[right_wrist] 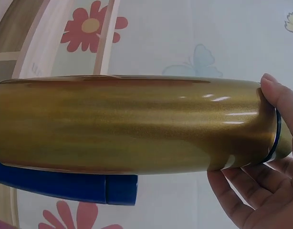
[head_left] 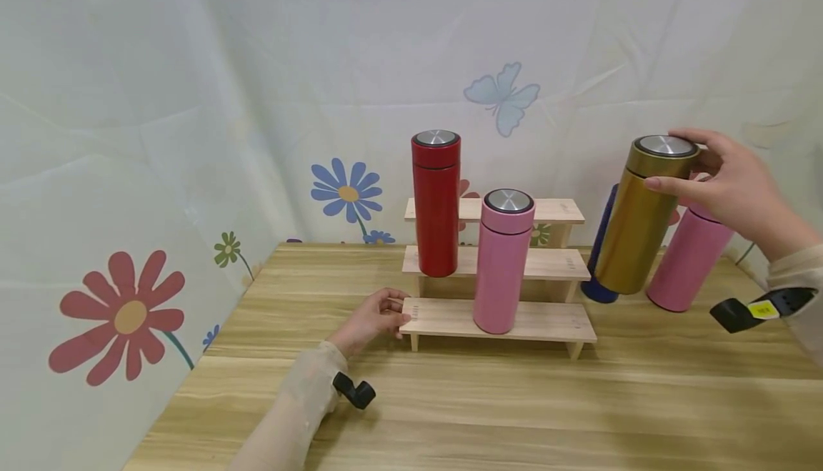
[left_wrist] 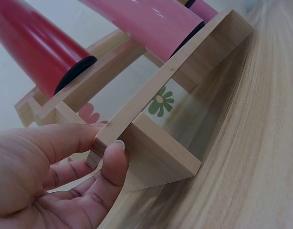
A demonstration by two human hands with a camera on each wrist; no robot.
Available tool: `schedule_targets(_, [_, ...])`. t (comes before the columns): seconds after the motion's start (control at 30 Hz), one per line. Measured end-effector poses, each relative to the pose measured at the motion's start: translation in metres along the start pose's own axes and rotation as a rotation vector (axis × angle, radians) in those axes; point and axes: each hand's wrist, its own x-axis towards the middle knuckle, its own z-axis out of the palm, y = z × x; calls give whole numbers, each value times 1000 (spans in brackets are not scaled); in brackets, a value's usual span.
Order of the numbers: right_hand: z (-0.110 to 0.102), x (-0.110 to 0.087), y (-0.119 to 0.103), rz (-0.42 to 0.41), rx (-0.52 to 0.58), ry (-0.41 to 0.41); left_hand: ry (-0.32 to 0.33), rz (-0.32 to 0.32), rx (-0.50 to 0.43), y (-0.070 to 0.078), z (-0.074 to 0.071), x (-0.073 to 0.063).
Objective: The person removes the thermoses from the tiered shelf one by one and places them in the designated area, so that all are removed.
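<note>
Three wooden steps form a display rack [head_left: 546,324] on the table. My left hand [head_left: 375,319] pinches the left end of its lowest step, thumb on one face and fingers on the other in the left wrist view. A red thermos [head_left: 437,206] stands on the middle step, and a pink thermos [head_left: 504,271] on the lowest one. To the right of the rack, my right hand [head_left: 726,178] grips a gold thermos [head_left: 636,235] near its lid. The gold thermos is tilted and held up, partly covering a blue thermos [head_left: 601,291] behind it.
Another pink thermos [head_left: 688,264] stands at the right, partly behind the right hand. The wooden table [head_left: 489,407] stretches toward the front. A pale curtain [head_left: 321,63] with printed flowers and a butterfly hangs behind and at the left.
</note>
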Motion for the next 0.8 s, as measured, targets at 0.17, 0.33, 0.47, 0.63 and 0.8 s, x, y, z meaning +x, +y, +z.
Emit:
schedule_targets(0.17, [0, -6, 10, -2, 13, 6, -3, 2, -5, 0, 0, 1])
schedule_targets(0.33, [2, -13, 21, 9, -7, -3, 1, -11, -17, -1, 0, 0])
schedule_targets(0.47, [4, -18, 30, 14, -40, -5, 8, -15, -23, -1, 0, 0])
schedule_targets(0.63, [5, -25, 40, 16, -23, -8, 5, -3, -19, 0, 0, 0])
schedule_targets(0.8, [5, -31, 49, 30, -38, -15, -6, 4, -10, 0, 0, 0])
